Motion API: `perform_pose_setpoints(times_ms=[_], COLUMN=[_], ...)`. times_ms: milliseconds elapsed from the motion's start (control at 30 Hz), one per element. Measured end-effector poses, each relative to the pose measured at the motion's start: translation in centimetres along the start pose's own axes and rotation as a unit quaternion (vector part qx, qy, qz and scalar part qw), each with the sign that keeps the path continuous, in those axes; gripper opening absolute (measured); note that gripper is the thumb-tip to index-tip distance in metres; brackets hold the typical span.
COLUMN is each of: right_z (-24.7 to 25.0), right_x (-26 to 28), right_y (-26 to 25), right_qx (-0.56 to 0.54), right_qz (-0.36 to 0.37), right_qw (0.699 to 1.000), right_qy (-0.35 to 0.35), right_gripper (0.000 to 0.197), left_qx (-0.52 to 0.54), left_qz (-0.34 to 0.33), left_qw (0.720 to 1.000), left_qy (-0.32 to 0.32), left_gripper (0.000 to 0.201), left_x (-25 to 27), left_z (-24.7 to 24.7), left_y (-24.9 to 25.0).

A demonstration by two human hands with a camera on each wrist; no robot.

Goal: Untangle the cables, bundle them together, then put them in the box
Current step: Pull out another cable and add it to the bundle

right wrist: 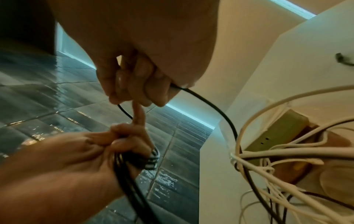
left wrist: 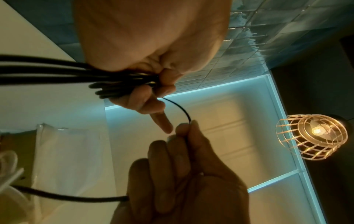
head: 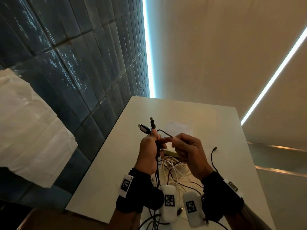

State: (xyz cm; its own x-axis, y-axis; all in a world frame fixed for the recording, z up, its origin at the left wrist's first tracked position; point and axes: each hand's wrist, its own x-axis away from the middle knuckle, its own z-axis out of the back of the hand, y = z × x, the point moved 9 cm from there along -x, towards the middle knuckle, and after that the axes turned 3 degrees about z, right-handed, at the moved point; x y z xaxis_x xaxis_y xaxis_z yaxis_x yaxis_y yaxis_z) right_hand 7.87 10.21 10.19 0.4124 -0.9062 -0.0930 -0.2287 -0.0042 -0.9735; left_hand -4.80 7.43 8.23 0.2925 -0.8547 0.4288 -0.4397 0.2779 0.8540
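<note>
My left hand (head: 153,140) grips a bundle of black cables (left wrist: 76,72) above the table, with two USB plugs (head: 144,128) sticking up out of the fist. Its index finger (left wrist: 161,121) points toward my right hand (head: 178,143). The right hand pinches a thin black cable (head: 164,132) that arcs across from the left fist (right wrist: 122,141). Under both hands lies a tangle of white and black cables (head: 174,168). A greenish box (right wrist: 283,130) sits among them, partly hidden by the cords.
The white table (head: 106,171) ends near a dark tiled wall (head: 74,72) on the left. A loose black cable end (head: 214,149) lies right of the hands. A clear plastic bag (head: 180,128) lies beyond them. A white wrapped bulk (head: 25,122) stands far left.
</note>
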Motion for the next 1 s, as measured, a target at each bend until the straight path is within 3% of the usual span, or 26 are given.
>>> perform_pose_setpoints(times_ms=[100,200,367,533,767,1000], right_z=[-1.4,-1.1,0.6,3.8,5.3,5.4], right_x=[1.1,2.0,1.8,1.3,0.5,0.1], right_y=[0.8,3.1,7.1,10.7,13.3,14.8], right_qx=[0.007,0.033,0.103,0.211,0.266,0.25], right_qz=[-0.02,-0.056,-0.083,-0.029,-0.008,-0.053], right_qw=[0.998,0.993,0.986,0.975,0.964,0.967], right_qy=[-0.063,-0.099,-0.098,-0.056,-0.019,-0.017], right_gripper=[0.02,0.022,0.027,0.031,0.026,0.04], left_qx=[0.128,0.199,0.158,0.113,0.101,0.096], left_qz=[0.031,0.005,-0.058,-0.076,-0.082,-0.11], left_qw=[0.99,0.977,0.977,0.98,0.982,0.981], left_qy=[-0.052,-0.081,-0.128,-0.146,-0.138,-0.131], left_gripper=[0.041,0.039,0.035,0.04,0.042,0.04], left_x=[0.5,0.7,1.3,1.8,1.8,2.2], left_z=[-0.9,-0.9,-2.0,-2.2,-2.1,-1.7], left_y=[0.1,1.4,2.7,3.1,3.5,5.0])
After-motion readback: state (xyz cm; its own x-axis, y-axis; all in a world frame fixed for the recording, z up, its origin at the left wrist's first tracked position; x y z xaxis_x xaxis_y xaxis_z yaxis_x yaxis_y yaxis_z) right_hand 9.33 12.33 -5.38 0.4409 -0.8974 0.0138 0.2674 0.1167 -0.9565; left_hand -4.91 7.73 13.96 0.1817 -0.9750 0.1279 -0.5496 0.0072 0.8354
